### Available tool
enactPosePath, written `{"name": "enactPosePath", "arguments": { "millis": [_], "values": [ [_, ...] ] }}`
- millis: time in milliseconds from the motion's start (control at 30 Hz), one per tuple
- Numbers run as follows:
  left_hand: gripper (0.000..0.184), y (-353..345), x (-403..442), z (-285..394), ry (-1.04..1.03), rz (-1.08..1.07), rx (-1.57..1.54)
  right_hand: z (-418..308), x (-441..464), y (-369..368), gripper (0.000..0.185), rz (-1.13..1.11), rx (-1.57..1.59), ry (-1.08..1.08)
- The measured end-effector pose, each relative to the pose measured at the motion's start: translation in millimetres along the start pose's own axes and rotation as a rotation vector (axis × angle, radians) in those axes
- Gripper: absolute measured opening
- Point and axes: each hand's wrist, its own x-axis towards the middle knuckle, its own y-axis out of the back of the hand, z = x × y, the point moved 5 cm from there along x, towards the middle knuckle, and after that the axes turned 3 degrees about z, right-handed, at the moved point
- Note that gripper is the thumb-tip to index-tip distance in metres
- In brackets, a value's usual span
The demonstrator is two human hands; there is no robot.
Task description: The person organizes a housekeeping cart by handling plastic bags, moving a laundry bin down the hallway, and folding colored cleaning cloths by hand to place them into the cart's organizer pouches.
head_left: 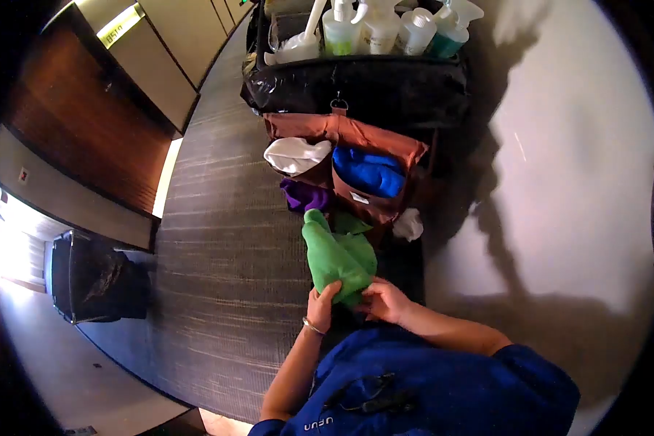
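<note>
A green cleaning cloth [334,254] is gripped between my two hands, in front of my body. My left hand [323,304] pinches its lower left edge. On the lower right edge, my right hand [385,299] has its fingers closed on the same cloth. Just beyond it hangs a reddish-brown pocket organizer [385,136], attached to the black cart. Its pockets hold a white cloth [296,155], a blue cloth [370,173] and a purple cloth [305,195]. Part of the lower pockets is hidden behind the green cloth.
Several spray bottles [380,29] stand in the black cart [356,86] ahead. A crumpled white piece [408,225] sits beside the organizer. A pale wall [574,182] runs along the right, carpet [218,240] along the left. A black wheeled bin [98,280] stands farther left.
</note>
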Motion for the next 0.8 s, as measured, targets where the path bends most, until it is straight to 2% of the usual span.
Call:
{"name": "enactPosePath", "arguments": {
  "millis": [67,100,133,200,233,267,333,367,400,467,500,533,600,633,667,733,767,800],
  "values": [
    [0.04,-10,-11,23,-0.213,0.135,0.595,-29,-15,-8,0.044,-0.04,-0.403,0.409],
    [0.04,-18,-15,27,-0.21,0.128,0.596,-33,-15,-6,0.046,-0.092,-0.393,0.368],
    [0.044,-31,-21,35,-0.315,0.103,0.926,-34,-16,-7,0.046,-0.087,-0.39,0.373],
    [0.054,-56,-34,42,-0.531,0.038,1.589,-32,-14,-13,0.04,-0.038,-0.633,0.379],
    [0.066,-59,-35,36,-0.401,0.031,1.691,-33,-19,-20,0.043,0.0,-0.729,0.423],
    [0.066,-60,-38,36,-0.406,0.026,1.697,-34,-17,-18,0.043,-0.002,-0.725,0.431],
    [0.079,-56,-43,33,-0.1,0.008,1.764,-46,-23,-26,0.046,0.136,-1.096,0.725],
    [0.086,-53,-45,35,0.072,-0.056,1.756,-55,-30,-26,0.05,0.304,-1.491,0.805],
    [0.086,-46,-46,33,0.076,-0.078,1.768,-57,-35,-29,0.05,0.322,-1.474,0.811],
    [0.08,-25,-43,36,-0.242,0.145,1.247,-54,-35,-35,0.051,0.415,-1.877,0.771],
    [0.076,-16,-37,22,-0.172,0.047,0.74,-47,-37,-40,0.056,0.342,-1.812,0.866],
    [0.072,-19,-35,21,-0.2,0.024,0.613,-40,-34,-45,0.054,0.256,-1.797,0.971],
    [0.074,-14,-30,5,-0.138,-0.029,0.389,-28,-31,-54,0.056,-0.029,-1.11,0.695],
    [0.085,-5,-25,-10,-0.035,0.023,0.328,-21,-15,-42,0.049,0.03,-0.738,0.539],
    [0.084,2,-26,-22,-0.017,0.034,0.129,-20,-7,-37,0.049,0.036,-0.73,0.548],
    [0.084,-33,-36,-1,-0.151,0.101,0.163,5,9,-21,0.05,-0.047,-0.075,0.059],
    [0.084,-39,-36,-1,-0.146,0.097,0.165,6,12,-14,0.047,-0.005,-0.221,0.111],
    [0.08,-41,-37,5,-0.251,0.166,0.332,9,16,-11,0.047,-0.005,-0.216,0.115]
  ]
}}
